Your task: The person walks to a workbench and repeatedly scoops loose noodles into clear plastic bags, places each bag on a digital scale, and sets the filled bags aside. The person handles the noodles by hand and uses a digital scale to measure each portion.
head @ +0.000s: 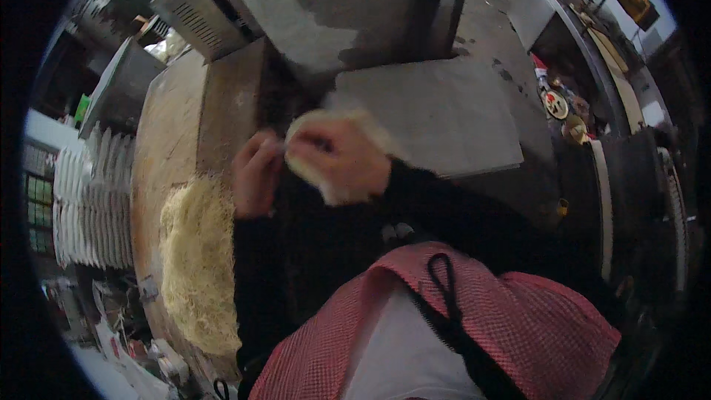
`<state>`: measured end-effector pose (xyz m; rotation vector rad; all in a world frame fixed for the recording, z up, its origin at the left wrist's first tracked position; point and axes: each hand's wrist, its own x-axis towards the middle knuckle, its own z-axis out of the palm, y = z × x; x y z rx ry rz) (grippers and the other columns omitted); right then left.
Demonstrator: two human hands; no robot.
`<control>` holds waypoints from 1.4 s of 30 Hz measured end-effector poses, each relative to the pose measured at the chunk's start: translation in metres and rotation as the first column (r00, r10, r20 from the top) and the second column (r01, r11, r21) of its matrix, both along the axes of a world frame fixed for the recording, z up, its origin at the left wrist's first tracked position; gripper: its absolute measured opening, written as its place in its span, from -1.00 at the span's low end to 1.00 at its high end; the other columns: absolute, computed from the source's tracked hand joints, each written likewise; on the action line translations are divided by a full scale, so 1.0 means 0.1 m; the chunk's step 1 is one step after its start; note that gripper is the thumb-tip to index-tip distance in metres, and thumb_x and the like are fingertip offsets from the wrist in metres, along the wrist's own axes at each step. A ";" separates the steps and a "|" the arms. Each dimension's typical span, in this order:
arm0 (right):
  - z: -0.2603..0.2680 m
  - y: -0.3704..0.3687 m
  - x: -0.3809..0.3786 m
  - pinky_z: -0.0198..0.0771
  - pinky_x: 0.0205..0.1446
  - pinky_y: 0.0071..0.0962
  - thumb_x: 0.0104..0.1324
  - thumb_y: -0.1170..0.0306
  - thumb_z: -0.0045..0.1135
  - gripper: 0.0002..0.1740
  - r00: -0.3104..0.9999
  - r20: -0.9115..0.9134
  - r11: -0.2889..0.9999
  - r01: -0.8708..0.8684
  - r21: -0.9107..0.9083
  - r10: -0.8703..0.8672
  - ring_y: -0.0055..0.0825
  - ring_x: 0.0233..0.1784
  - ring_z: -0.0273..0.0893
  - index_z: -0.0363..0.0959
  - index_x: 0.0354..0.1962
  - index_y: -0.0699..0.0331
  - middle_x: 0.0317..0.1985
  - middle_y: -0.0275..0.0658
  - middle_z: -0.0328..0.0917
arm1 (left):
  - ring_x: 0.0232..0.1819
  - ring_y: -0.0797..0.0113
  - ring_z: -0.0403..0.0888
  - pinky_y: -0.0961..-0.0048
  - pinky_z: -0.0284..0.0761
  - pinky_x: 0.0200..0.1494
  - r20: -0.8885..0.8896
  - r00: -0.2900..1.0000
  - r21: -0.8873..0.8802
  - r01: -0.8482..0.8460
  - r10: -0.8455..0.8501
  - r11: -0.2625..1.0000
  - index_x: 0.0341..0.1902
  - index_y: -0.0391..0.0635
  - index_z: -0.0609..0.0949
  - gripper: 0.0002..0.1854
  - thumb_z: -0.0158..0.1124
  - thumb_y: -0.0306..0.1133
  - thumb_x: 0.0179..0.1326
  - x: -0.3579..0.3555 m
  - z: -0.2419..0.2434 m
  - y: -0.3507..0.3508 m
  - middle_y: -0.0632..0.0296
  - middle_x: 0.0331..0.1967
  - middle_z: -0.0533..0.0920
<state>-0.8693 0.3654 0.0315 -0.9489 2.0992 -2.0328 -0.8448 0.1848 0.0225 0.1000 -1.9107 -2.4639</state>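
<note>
My right hand (355, 158) is curled around a soft, pale yellow bundle (304, 173), blurred by motion. Loops of the bundle show behind the hand and below its fingers; its exact make-up is unclear. Close beside it, my left hand (257, 178) has its fingers bent together, the fingertips nearly meeting the bundle's edge. Whether those fingertips pinch anything is not visible. To the left, a large heap of fine pale yellow strands, like thin noodles (197, 266), lies on a wooden worktable (166, 122).
A pale flat board (433, 116) lies low ahead on the right. Stacked white sacks (94, 200) stand beyond the table. A vented metal cabinet (200, 22) rises at the table's far end. On the right are a long bench (589, 44) and a bowl (555, 104).
</note>
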 end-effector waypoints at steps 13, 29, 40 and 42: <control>-2.57 2.24 -1.92 0.34 -0.23 -0.49 0.21 0.22 0.04 -0.69 0.803 0.377 0.874 0.484 0.040 -0.462 -0.53 -0.34 0.42 0.48 -0.30 0.34 -0.38 -0.23 0.53 | -0.54 0.49 0.37 0.55 0.25 -0.47 0.182 0.971 -0.265 0.200 -0.155 0.943 -0.46 -0.21 0.46 -0.92 0.11 -0.45 0.00 -2.46 -2.34 2.61 0.32 -0.60 0.44; -3.20 9.23 -0.83 0.40 -0.25 -0.46 0.08 0.17 0.16 -0.65 0.301 0.415 0.506 0.359 0.784 -0.858 -0.50 -0.38 0.52 0.54 -0.37 0.31 -0.47 -0.21 0.57 | -0.20 0.28 0.40 0.44 0.35 -0.16 -0.236 0.740 -0.897 -0.415 0.630 0.151 0.05 -0.19 0.34 -0.59 0.07 -0.49 0.07 -3.06 -3.59 5.63 0.06 0.05 0.31; -2.62 10.11 -4.13 0.35 -0.41 -0.40 0.04 0.16 0.22 -0.68 0.708 -0.024 0.569 0.586 0.576 -0.706 -0.37 -0.47 0.50 0.47 -0.57 0.27 -0.58 -0.19 0.51 | -0.19 0.34 0.43 0.45 0.38 -0.16 0.188 0.864 -0.589 -0.281 0.466 0.758 -0.05 -0.23 0.40 -0.68 0.07 -0.52 0.07 -3.73 -3.19 7.85 0.14 -0.11 0.43; -2.44 10.18 -4.85 0.34 -0.44 -0.40 0.04 0.16 0.23 -0.69 0.749 -0.235 0.564 0.633 0.530 -0.620 -0.33 -0.49 0.50 0.46 -0.59 0.25 -0.58 -0.19 0.51 | -0.14 0.31 0.45 0.44 0.40 -0.12 0.215 0.884 -0.571 -0.232 0.416 0.788 -0.06 -0.21 0.42 -0.69 0.09 -0.51 0.07 -4.23 -3.96 7.90 0.11 -0.11 0.45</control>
